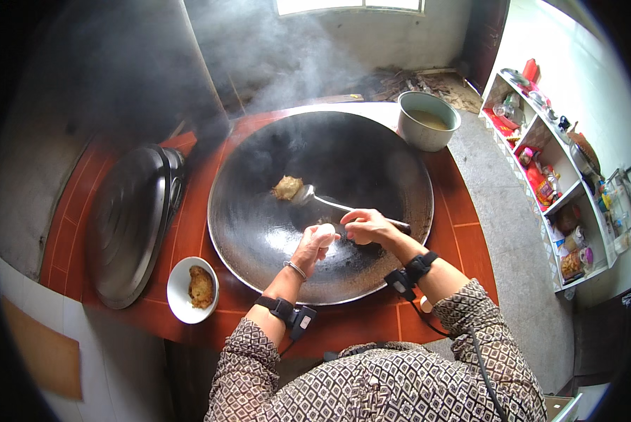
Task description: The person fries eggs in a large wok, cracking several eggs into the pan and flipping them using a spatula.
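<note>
My left hand [310, 248] is closed around a pale egg [325, 234] above the near part of a large, smoking wok [342, 147]. My right hand [367, 227] is just to the right, its fingers bent towards the egg. The metal handle of a spatula [330, 203] runs behind or under that hand; I cannot tell whether the fingers grip it. At the spatula's blade lies a fried egg [287, 188], browned at its edges, near the wok's middle.
A white bowl [179, 311] with a browned fried egg [201, 287] stands left on the red-tiled stove top [357, 329]. Behind it leans a metal lid [125, 227]. A pot of liquid [426, 138] sits back right. Another egg [426, 304] lies by my right forearm. Shelves [579, 195] stand right.
</note>
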